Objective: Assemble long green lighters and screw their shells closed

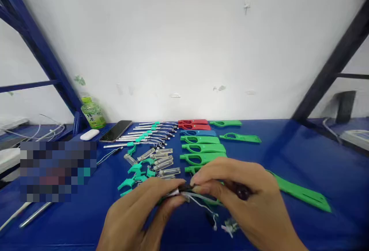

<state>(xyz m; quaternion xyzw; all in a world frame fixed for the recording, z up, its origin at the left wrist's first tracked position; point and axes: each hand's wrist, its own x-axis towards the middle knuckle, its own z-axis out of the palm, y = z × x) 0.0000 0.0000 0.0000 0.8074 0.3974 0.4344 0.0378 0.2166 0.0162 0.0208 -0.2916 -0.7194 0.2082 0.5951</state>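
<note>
Low in the middle of the head view, my left hand [141,208] and my right hand [245,197] meet, fingertips pinched on a small dark part with thin wires [184,188]. White leads [201,205] hang below it. A dark rounded end [243,191] of some tool shows between the fingers and palm of my right hand. Beneath both hands a green piece is partly visible, mostly hidden. To the right of my right hand lies a long green lighter casing half [302,191]. Small clear and white bits [230,226] sit by my right wrist.
Behind my hands lie green casings [201,148], red casings [193,122], a blue casing [198,132], metal rods with wires [123,144], clear tubes [163,163] and teal clips [127,183]. A phone [116,131] and bottle [93,113] stand back left, before a wall.
</note>
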